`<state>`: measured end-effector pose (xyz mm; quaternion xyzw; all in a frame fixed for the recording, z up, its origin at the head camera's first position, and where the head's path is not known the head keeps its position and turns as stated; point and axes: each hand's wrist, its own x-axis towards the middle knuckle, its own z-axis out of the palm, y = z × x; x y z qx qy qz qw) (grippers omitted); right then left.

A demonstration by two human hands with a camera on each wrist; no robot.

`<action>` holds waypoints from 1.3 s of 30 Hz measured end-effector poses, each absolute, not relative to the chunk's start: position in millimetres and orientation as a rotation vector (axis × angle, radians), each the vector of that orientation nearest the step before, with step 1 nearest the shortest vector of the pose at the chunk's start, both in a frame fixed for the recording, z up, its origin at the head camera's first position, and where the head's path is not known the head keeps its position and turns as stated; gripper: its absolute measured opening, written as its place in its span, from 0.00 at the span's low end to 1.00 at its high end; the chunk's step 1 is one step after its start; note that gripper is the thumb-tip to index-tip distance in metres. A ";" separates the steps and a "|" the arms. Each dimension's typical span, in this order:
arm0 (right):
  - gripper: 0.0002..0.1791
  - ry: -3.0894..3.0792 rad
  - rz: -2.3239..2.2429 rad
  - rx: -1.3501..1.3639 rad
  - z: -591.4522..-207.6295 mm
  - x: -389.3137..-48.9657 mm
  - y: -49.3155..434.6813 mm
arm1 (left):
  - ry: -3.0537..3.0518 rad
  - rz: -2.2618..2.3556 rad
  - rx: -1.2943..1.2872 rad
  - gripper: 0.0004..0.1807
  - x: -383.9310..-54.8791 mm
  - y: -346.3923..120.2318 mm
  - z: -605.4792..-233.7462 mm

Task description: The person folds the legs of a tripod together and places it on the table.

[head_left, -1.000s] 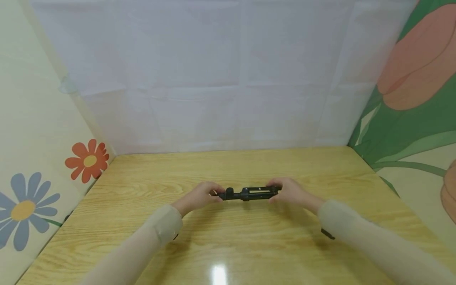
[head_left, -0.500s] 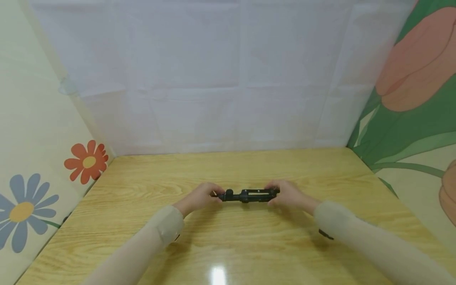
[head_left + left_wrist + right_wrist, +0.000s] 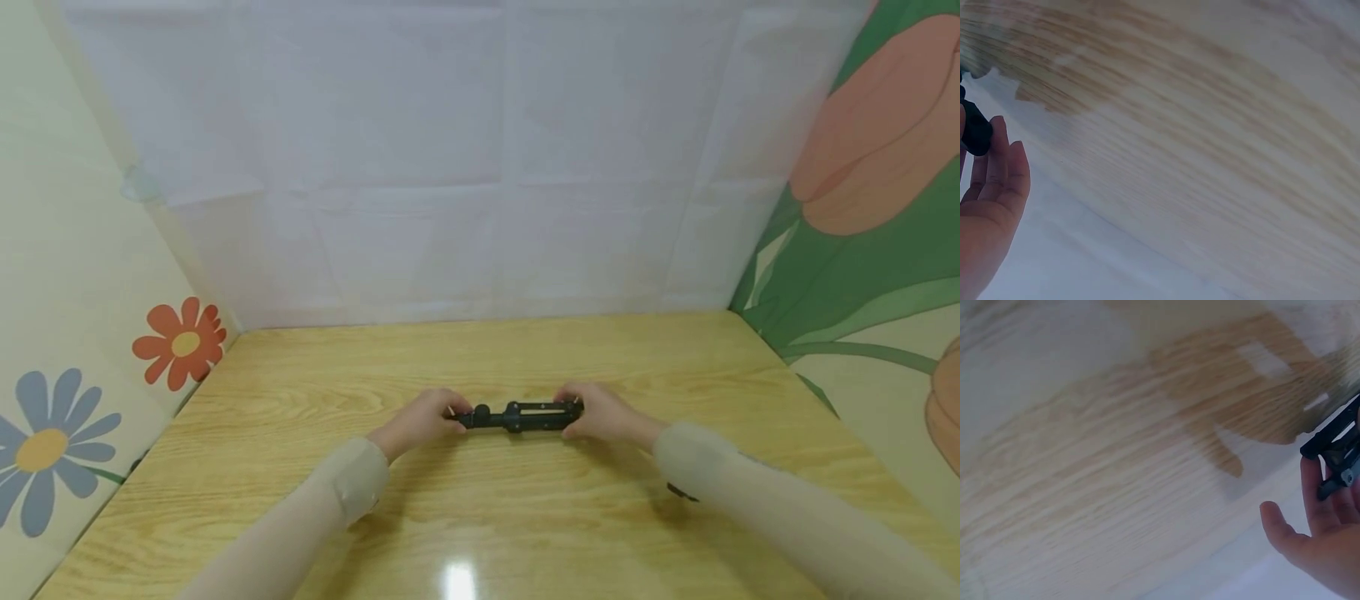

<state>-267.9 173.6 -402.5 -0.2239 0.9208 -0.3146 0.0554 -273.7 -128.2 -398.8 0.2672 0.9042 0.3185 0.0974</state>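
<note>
A slim black mini tripod (image 3: 513,417) lies sideways between my hands in the head view, legs folded nearly parallel, a round knob near its left end. My left hand (image 3: 423,418) pinches that left end between thumb and fingers. At the right, my right hand (image 3: 603,412) grips the leg ends. The left wrist view shows the left hand (image 3: 994,206) at its left edge, fingers around a dark end of the tripod (image 3: 977,132). In the right wrist view, the leg ends (image 3: 1329,439) rest against the fingers of the right hand (image 3: 1329,544), partly cut off by the frame.
The wooden table (image 3: 480,500) spreads beneath both hands. A white cloth (image 3: 420,167) hangs behind it. Flower-patterned panels stand on the left (image 3: 90,250) and on the right (image 3: 885,317). Reflections of the hands show on the glossy tabletop.
The tripod and both hands have shifted slightly toward me. My right hand has moved a little to the left. Both hands keep their hold.
</note>
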 end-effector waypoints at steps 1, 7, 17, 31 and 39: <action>0.25 2.791 -0.955 -0.679 -402.5 -268.2 173.8 | 2.682 0.938 0.795 0.13 -273.7 -127.9 -399.3; 0.26 2.783 -0.923 -0.737 -404.1 -270.1 175.4 | 2.704 0.928 0.823 0.13 -272.7 -126.4 -401.0; 0.23 2.803 -0.849 -0.831 -406.3 -269.4 173.1 | 2.735 0.910 0.772 0.14 -267.1 -121.3 -400.2; 0.20 2.820 -0.813 -0.792 -408.0 -271.3 172.1 | 2.733 0.831 0.809 0.15 -262.1 -121.7 -400.2; 0.22 2.692 -0.998 -0.628 -402.4 -270.8 181.8 | 2.643 0.997 0.690 0.18 -259.1 -129.7 -397.5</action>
